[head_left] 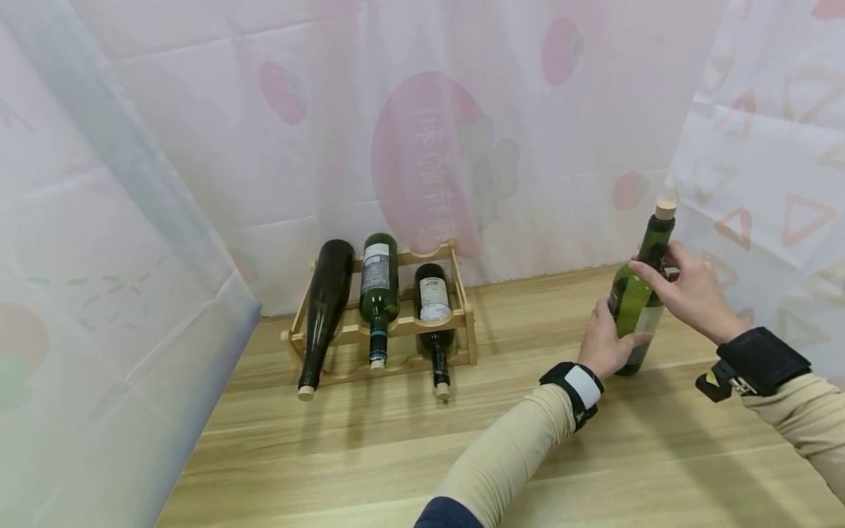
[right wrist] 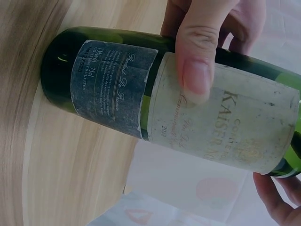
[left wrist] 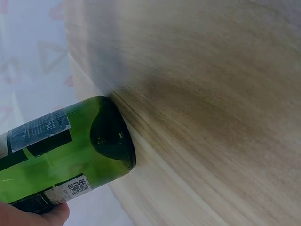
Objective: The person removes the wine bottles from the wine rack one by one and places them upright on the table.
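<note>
A green wine bottle [head_left: 634,301] with a cork [head_left: 665,208] in its mouth stands near upright at the right, its top leaning right. My left hand [head_left: 604,341] grips its lower body; in the right wrist view that thumb [right wrist: 197,70] lies across the pale label [right wrist: 225,117]. Higher up, my right hand [head_left: 696,290] holds the bottle around its shoulder and neck. The left wrist view shows the dark bottle base [left wrist: 113,132] close to the wooden tabletop [left wrist: 202,117]; whether they touch I cannot tell.
To the left, a wooden wine rack [head_left: 470,330] bears three corked bottles, necks toward me: a dark one [head_left: 328,286], a green one [head_left: 379,293] and a lower labelled one [head_left: 433,293]. Printed curtains [head_left: 317,161] enclose the table at the back and sides.
</note>
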The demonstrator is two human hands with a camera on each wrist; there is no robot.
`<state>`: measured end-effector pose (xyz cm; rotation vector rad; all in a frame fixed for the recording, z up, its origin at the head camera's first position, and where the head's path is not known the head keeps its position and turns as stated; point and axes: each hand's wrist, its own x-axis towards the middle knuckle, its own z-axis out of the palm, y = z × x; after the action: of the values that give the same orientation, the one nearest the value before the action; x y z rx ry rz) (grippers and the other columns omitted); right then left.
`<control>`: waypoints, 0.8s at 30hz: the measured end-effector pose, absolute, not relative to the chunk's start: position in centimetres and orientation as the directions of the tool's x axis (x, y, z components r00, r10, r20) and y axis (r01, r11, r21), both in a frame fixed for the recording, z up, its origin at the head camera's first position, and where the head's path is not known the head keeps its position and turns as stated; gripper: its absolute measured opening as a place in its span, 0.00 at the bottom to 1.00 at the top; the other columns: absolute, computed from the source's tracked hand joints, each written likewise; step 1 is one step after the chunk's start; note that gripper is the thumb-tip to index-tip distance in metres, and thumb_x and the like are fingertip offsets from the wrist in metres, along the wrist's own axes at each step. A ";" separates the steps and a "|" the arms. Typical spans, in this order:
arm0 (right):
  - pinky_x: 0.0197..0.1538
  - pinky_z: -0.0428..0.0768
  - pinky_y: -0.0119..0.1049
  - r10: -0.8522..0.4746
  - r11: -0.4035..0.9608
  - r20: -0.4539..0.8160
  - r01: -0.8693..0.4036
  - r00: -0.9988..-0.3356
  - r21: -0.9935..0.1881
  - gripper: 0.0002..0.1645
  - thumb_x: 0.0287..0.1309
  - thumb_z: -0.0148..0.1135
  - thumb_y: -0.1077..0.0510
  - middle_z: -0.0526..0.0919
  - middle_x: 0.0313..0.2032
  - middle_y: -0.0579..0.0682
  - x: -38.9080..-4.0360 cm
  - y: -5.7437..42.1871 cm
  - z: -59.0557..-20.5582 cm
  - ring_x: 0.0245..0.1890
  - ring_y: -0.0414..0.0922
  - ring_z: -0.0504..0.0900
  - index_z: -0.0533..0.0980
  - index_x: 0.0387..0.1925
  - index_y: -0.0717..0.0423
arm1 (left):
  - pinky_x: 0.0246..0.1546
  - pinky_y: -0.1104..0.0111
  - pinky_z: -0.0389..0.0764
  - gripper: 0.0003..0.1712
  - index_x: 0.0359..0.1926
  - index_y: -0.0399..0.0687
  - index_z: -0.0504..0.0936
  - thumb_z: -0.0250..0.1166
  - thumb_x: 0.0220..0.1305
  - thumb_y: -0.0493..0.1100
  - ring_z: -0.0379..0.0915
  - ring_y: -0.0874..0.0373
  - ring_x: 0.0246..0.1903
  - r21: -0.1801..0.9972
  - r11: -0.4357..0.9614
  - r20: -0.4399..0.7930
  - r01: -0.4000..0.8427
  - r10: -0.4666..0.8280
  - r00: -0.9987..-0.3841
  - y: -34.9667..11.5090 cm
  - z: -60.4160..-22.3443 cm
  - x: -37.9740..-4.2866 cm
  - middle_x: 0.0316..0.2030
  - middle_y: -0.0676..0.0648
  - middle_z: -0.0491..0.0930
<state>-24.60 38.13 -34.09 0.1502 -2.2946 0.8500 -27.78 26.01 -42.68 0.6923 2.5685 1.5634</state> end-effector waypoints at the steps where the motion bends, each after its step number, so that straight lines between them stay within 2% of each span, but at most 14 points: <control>1: 0.35 0.66 0.07 0.121 0.782 0.629 -0.317 -0.768 -0.537 0.22 0.63 0.61 0.56 0.82 0.42 0.71 -24.6 38.1 -34.1 0.36 0.11 0.67 0.71 0.53 0.66 | 0.52 0.71 0.76 0.42 0.67 0.57 0.60 0.72 0.55 0.54 0.72 0.66 0.54 0.855 0.387 0.180 0.345 0.403 -0.897 26.0 -42.7 -27.8 0.58 0.56 0.71; 7: 0.35 0.65 0.07 0.127 0.786 0.605 -0.293 -0.786 -0.545 0.23 0.64 0.61 0.54 0.81 0.43 0.72 -24.6 38.1 -34.0 0.36 0.10 0.65 0.70 0.53 0.67 | 0.53 0.71 0.76 0.42 0.67 0.58 0.60 0.71 0.55 0.55 0.71 0.65 0.56 0.853 0.399 0.167 0.337 0.404 -0.900 25.9 -42.6 -27.7 0.58 0.56 0.71; 24: 0.35 0.66 0.07 0.134 0.773 0.610 -0.303 -0.781 -0.557 0.23 0.64 0.60 0.54 0.81 0.44 0.71 -24.6 38.3 -34.2 0.36 0.11 0.66 0.71 0.53 0.65 | 0.51 0.70 0.77 0.42 0.66 0.59 0.60 0.72 0.54 0.55 0.72 0.65 0.54 0.862 0.392 0.156 0.321 0.396 -0.905 26.3 -42.8 -27.9 0.57 0.57 0.72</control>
<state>-24.65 38.27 -34.22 0.1254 -2.3120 0.8724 -27.89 26.26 -42.78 0.6601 2.5581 1.5580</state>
